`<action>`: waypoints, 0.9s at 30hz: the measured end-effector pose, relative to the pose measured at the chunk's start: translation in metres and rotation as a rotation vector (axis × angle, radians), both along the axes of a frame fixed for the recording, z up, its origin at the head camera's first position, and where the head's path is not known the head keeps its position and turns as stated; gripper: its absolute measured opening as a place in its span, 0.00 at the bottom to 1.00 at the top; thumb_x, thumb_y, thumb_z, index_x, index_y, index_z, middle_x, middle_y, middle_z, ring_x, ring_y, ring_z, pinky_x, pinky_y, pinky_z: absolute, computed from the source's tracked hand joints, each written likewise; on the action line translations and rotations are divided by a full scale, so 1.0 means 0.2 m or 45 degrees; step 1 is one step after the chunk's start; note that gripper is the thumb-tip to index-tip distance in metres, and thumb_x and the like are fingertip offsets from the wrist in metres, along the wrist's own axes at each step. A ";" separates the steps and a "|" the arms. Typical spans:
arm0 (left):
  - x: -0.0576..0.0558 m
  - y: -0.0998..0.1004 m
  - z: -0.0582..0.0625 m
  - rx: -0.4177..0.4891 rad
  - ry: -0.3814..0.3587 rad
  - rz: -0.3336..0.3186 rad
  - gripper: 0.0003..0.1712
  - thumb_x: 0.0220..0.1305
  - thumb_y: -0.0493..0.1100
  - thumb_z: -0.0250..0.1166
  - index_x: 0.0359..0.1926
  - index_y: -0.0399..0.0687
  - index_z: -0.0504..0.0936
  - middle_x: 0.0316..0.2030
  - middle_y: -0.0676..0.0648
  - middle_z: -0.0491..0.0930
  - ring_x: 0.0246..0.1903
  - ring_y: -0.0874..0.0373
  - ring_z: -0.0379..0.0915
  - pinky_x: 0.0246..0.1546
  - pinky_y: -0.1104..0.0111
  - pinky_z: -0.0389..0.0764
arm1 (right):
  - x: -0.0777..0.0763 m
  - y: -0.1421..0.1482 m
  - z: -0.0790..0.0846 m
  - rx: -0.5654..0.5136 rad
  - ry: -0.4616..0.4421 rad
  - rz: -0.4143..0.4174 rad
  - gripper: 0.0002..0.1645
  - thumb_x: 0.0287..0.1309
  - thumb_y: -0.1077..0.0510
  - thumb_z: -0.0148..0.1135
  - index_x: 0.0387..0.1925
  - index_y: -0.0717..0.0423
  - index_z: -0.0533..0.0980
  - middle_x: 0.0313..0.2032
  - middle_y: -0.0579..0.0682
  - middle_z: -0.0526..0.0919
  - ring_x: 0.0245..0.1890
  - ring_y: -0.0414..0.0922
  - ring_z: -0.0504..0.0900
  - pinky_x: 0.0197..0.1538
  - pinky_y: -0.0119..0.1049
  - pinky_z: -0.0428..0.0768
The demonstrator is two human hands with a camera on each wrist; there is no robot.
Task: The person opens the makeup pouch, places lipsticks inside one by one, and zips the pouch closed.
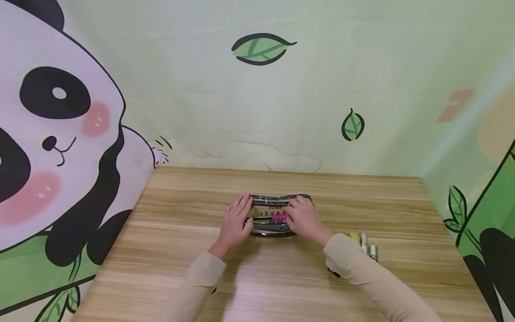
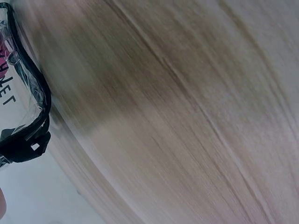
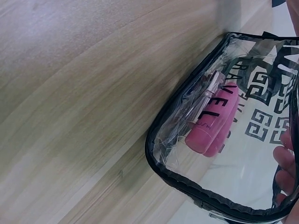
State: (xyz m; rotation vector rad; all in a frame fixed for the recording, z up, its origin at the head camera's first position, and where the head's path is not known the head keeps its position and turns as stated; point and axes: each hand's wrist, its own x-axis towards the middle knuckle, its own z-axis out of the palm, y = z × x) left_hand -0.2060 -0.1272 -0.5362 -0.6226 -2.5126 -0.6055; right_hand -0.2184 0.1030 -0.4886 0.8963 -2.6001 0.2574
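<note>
A clear zip pouch [image 1: 265,227] with black trim and dark "TRAVEL" lettering lies on the table, between both hands. Inside the pouch, a pink tube [image 3: 210,121] shows through the plastic, with a slim clear-and-silver item [image 3: 210,91] beside it. My left hand [image 1: 235,223] touches the pouch's left end, its fingers fairly straight and the thumb spread toward the near rim. With curled fingers, my right hand [image 1: 303,218] grips the rim at the right end; some of these fingers [image 3: 284,158] show in the right wrist view. Only a sliver of left hand enters the left wrist view.
Near the right forearm on the wooden table [image 1: 161,232] are a yellow item [image 1: 354,237], a slim clear-topped tube [image 1: 364,239] and a small silver-capped bottle [image 1: 373,252]. A black item [image 1: 334,272] is partly hidden under the right sleeve. Behind the table hangs a printed cloth [image 1: 201,89].
</note>
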 end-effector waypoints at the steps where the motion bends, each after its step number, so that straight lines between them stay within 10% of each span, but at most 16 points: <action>1: 0.00 0.00 0.00 0.002 -0.002 -0.002 0.32 0.53 0.43 0.50 0.61 0.41 0.64 0.63 0.45 0.61 0.62 0.45 0.57 0.54 0.48 0.63 | 0.00 0.00 0.00 0.001 0.000 -0.001 0.09 0.42 0.59 0.60 0.29 0.54 0.81 0.30 0.48 0.80 0.36 0.47 0.73 0.43 0.42 0.71; 18: 0.00 0.01 0.00 0.013 0.015 -0.003 0.31 0.52 0.43 0.51 0.60 0.40 0.66 0.62 0.44 0.62 0.61 0.45 0.57 0.52 0.48 0.64 | 0.00 0.01 0.00 -0.023 -0.038 0.019 0.08 0.43 0.60 0.59 0.30 0.54 0.81 0.30 0.48 0.79 0.36 0.46 0.73 0.45 0.42 0.71; 27: 0.00 0.00 0.00 0.020 -0.002 -0.008 0.32 0.51 0.41 0.52 0.60 0.39 0.64 0.63 0.44 0.61 0.61 0.44 0.56 0.53 0.47 0.63 | -0.02 0.08 -0.01 -0.187 0.123 0.172 0.09 0.38 0.63 0.61 0.28 0.54 0.80 0.31 0.49 0.80 0.33 0.46 0.73 0.39 0.39 0.72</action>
